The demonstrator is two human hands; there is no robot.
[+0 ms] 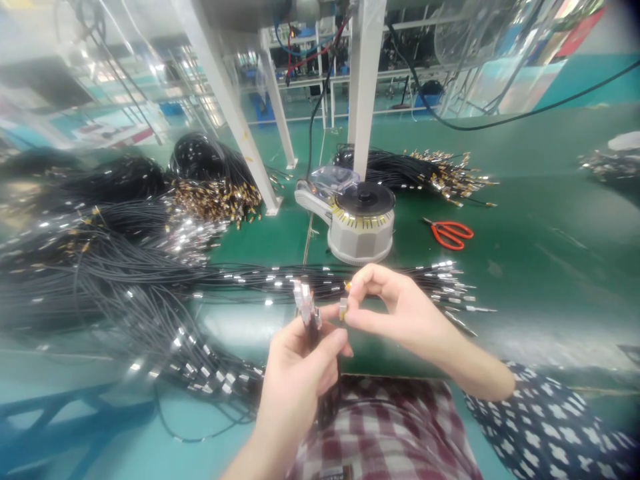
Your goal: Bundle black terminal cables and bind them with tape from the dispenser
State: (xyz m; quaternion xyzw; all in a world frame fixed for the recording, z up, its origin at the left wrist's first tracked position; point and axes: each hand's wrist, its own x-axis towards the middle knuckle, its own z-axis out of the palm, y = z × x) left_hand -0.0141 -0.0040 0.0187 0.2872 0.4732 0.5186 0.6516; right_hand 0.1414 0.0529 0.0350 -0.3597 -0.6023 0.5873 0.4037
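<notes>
At the near edge of the counter [530, 267], the left hand [300, 363] is gripping black cables [313, 331] below their pale ends [304, 301]; just right of these, the right hand [395, 303] is apparently pinching a small piece [343, 309]. Fingertip handling is seemingly underway, calling next for steady cables.

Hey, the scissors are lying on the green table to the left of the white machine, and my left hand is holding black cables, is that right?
Not quite: the head view shows the scissors to the right of the white machine, not the left. They do lie on the green table, and your left hand is holding black cables.
</notes>
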